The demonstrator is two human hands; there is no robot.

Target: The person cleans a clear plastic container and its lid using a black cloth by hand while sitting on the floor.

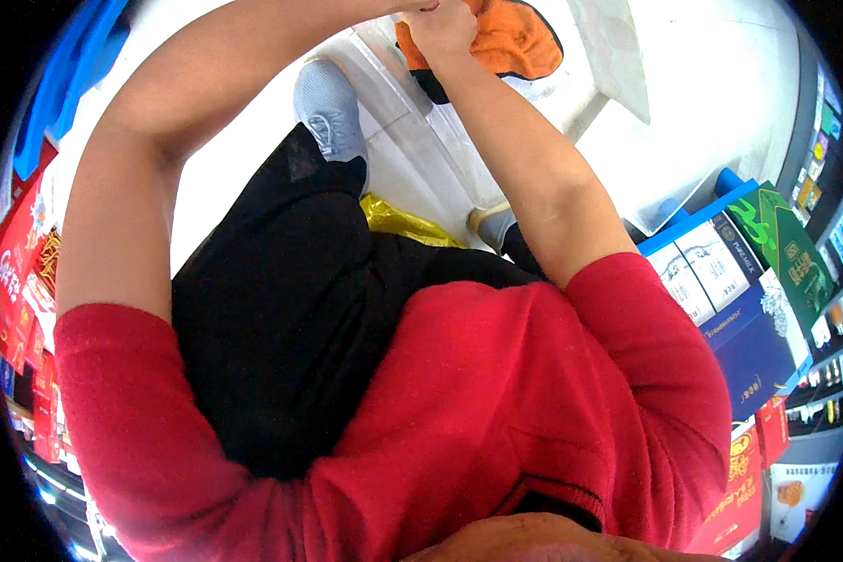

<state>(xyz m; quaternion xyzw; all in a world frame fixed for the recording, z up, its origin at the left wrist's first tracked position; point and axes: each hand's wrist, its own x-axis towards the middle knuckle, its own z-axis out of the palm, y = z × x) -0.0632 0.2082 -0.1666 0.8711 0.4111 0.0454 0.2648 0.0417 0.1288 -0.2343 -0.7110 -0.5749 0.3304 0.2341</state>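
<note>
An orange cloth with black edging [516, 38] hangs or lies at the top of the view, beyond my knees. My right hand [444, 28] is closed in a fist against it, with orange fabric showing on both sides of the fist. From the left, my left arm reaches to the same spot. Only a sliver of my left hand [419, 4] shows at the top edge, beside the right one, and its fingers are cut off. Below the cloth is a pale ledge or track [421, 133] with a raised edge.
My grey-blue shoe [327, 105] rests on the pale floor. Yellow plastic [407, 223] lies between my legs. At right are a milk carton box [706, 267], a dark blue box [748, 358] and a green box [790, 246]. Red packages [17, 274] and blue plastic [63, 77] stand at left.
</note>
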